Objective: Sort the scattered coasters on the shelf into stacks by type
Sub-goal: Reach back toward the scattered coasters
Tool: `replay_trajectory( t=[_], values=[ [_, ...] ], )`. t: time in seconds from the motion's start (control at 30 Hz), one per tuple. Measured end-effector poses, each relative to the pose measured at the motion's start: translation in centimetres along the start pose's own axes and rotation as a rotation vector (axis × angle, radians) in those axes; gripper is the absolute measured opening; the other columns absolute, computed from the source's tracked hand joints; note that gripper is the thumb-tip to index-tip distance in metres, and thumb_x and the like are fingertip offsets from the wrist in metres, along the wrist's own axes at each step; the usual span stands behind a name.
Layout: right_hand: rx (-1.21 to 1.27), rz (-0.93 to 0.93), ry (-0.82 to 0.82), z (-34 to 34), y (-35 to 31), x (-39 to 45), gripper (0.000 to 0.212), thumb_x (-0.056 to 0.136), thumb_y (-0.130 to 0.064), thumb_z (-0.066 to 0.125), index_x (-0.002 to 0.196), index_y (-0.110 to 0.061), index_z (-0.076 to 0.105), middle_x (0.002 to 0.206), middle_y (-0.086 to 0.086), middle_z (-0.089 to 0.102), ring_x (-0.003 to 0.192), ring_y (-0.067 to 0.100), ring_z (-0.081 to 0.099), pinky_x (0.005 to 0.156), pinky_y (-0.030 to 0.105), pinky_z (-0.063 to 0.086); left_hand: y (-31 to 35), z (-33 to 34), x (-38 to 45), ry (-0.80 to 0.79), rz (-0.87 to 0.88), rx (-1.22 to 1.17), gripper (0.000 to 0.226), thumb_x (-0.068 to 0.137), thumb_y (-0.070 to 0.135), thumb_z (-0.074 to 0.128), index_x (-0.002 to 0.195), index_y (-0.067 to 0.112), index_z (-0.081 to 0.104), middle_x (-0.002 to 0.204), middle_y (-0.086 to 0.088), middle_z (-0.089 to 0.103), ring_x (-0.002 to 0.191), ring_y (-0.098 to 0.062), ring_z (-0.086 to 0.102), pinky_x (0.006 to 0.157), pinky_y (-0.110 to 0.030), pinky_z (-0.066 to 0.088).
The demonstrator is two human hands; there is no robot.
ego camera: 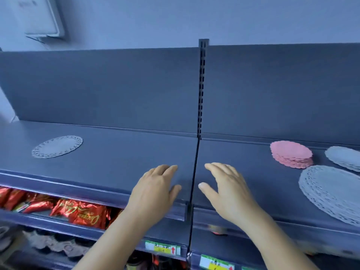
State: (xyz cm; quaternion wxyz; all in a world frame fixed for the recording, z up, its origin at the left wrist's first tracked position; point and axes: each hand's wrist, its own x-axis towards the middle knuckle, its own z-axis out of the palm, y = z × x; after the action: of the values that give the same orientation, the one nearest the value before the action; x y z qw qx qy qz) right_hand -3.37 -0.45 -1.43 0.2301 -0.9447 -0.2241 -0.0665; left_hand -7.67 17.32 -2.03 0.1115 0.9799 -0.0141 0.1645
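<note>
Both hands hold nothing: the left hand (155,193) and right hand (228,191) hover palm-down with relaxed, spread fingers over the front of the dark blue-grey metal shelf (116,152), either side of its black slotted upright post (201,88). Behind rises a matching back panel and a pale wall. On the tier below lie red foil sweet packets (78,211) and yellow-green price tags (162,248). One white lace paper coaster (57,146) lies alone at far left; at right sit a pink scalloped coaster stack (291,154), a small white coaster stack (344,157) and a large white lace stack (331,191).
</note>
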Motion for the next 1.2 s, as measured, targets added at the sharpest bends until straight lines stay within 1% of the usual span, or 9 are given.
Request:
replay_trajectory(
  t=[0.23, 0.37, 0.5, 0.63, 0.83, 0.97, 1.1, 1.2],
  values=[
    [0.053, -0.107, -0.053, 5.9, -10.0, 1.7, 0.054, 0.096, -0.044, 0.041, 0.146, -0.027, 0.029, 0.152, -0.014, 0.027, 0.141, 0.008, 0.018, 0.114, 0.024, 0.016, -10.2, -3.5, -4.9, 0.061, -0.121, 0.023, 0.053, 0.097, 0.042, 0.04, 0.146, 0.028, 0.028, 0.144, 0.01, 0.04, 0.131, -0.012, 0.039, 0.104, -0.023, 0.033],
    [0.049, -0.161, -0.078, 8.5, -14.4, 2.9, 0.054, 0.095, -0.045, 0.042, 0.145, -0.027, 0.03, 0.151, -0.013, 0.029, 0.141, 0.008, 0.019, 0.114, 0.025, 0.017, -15.0, -5.1, -7.1, 0.073, -0.176, 0.061, 0.053, 0.097, 0.042, 0.039, 0.146, 0.028, 0.028, 0.144, 0.01, 0.04, 0.132, -0.011, 0.038, 0.104, -0.022, 0.032],
    [0.054, -0.221, -0.123, 10.8, -18.0, 5.0, 0.054, 0.095, -0.045, 0.042, 0.144, -0.027, 0.031, 0.151, -0.014, 0.03, 0.14, 0.008, 0.02, 0.114, 0.025, 0.018, -19.4, -6.4, -7.9, 0.078, -0.242, 0.087, 0.054, 0.096, 0.043, 0.041, 0.146, 0.027, 0.027, 0.145, 0.009, 0.04, 0.133, -0.013, 0.038, 0.106, -0.024, 0.033],
    [0.043, -0.26, -0.164, 12.9, -20.9, 8.4, 0.054, 0.095, -0.045, 0.043, 0.144, -0.027, 0.031, 0.15, -0.013, 0.031, 0.14, 0.008, 0.022, 0.114, 0.026, 0.02, -23.8, -7.6, -7.3, 0.08, -0.313, 0.122, 0.056, 0.096, 0.044, 0.041, 0.147, 0.028, 0.025, 0.147, 0.008, 0.037, 0.134, -0.015, 0.037, 0.107, -0.026, 0.034],
    [0.023, -0.297, -0.252, 15.5, -24.9, 16.0, 0.053, 0.094, -0.044, 0.045, 0.142, -0.023, 0.036, 0.149, -0.009, 0.036, 0.138, 0.013, 0.028, 0.111, 0.026, 0.023, -31.2, -9.4, -4.4, 0.074, -0.416, 0.175, 0.054, 0.097, 0.042, 0.041, 0.147, 0.027, 0.025, 0.145, 0.006, 0.04, 0.131, -0.017, 0.04, 0.103, -0.028, 0.036],
    [0.056, -0.27, -0.286, 17.2, -27.2, 20.9, 0.05, 0.093, -0.044, 0.046, 0.138, -0.023, 0.041, 0.144, -0.007, 0.043, 0.134, 0.015, 0.035, 0.108, 0.029, 0.031, -35.2, -9.5, -1.8, 0.014, -0.48, 0.193, 0.052, 0.097, 0.042, 0.04, 0.145, 0.027, 0.027, 0.143, 0.004, 0.042, 0.13, -0.019, 0.04, 0.102, -0.03, 0.036],
    [0.02, -0.26, -0.362, 19.3, -28.5, 24.4, 0.052, 0.094, -0.043, 0.046, 0.14, -0.021, 0.037, 0.144, -0.002, 0.042, 0.135, 0.02, 0.034, 0.107, 0.031, 0.031, -38.5, -9.2, 0.6, -0.03, -0.517, 0.169, 0.054, 0.095, 0.047, 0.041, 0.143, 0.024, 0.03, 0.137, -0.001, 0.046, 0.127, -0.023, 0.042, 0.101, -0.032, 0.037],
    [0.008, -0.226, -0.392, 20.7, -29.3, 26.2, 0.058, 0.093, -0.048, 0.045, 0.143, -0.021, 0.031, 0.147, -0.002, 0.039, 0.138, 0.023, 0.028, 0.109, 0.035, 0.031, -40.5, -8.8, 2.2, -0.095, -0.526, 0.17, 0.055, 0.094, 0.051, 0.04, 0.14, 0.023, 0.032, 0.131, -0.004, 0.049, 0.123, -0.027, 0.044, 0.101, -0.033, 0.037]
  ],
)
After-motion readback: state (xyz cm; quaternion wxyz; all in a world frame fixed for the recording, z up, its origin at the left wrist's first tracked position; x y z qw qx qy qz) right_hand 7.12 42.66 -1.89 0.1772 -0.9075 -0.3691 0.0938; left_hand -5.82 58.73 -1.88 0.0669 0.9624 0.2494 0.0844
